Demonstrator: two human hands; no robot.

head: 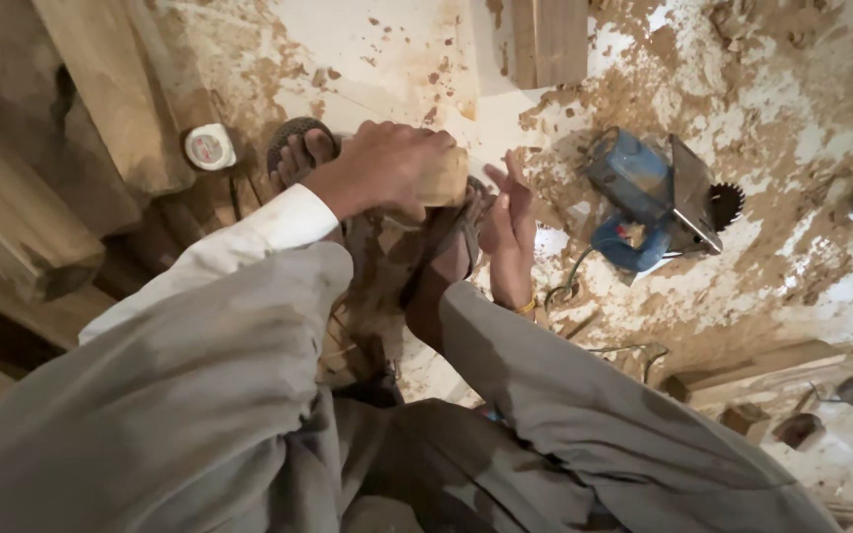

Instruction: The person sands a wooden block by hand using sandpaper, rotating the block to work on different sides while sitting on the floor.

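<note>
Sawdust covers the floor (782,89) of this workshop. A small wood block (443,178) lies near the person's feet, clamped in the left hand (392,168), probably to keep it from sliding. The right hand (510,227) is open with flat fingers just beside it. A blue circular saw (644,202) lies on its side nearby, a tape measure (209,146) farther left.

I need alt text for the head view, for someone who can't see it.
Seen from above, the left hand grips a small pale wooden block while the open right hand rests beside it. A blue circular saw lies on the sawdust-strewn floor to the right.
</note>
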